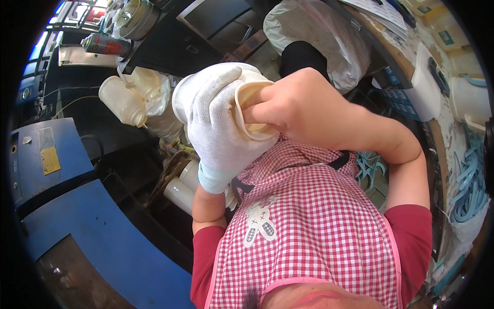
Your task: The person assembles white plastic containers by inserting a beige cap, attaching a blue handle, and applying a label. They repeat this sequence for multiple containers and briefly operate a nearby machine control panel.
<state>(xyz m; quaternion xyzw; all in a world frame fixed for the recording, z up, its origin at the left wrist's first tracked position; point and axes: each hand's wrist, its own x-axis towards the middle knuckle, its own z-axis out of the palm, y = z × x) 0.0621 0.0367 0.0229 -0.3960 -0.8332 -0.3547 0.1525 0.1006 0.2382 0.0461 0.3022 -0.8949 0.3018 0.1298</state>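
Note:
My left hand [218, 116] wears a white knit glove with a light-blue cuff and is closed round a white plastic container [180, 100]. The container lies tilted in front of my chest, its round opening turned to the right. My bare right hand [288, 100] reaches into that opening, fingers bent. Its fingertips are hidden by the rim, so whatever they pinch inside cannot be made out. Below both hands is my red checked apron [319, 206].
Blue machine panels [108, 242] stand at the left. Beyond them are cream plastic jugs [121, 100] and a spray can [107, 45]. A large white plastic bag [329, 38] is at the far side. Light-blue plastic pieces [471, 180] and white tubs [469, 100] line the right.

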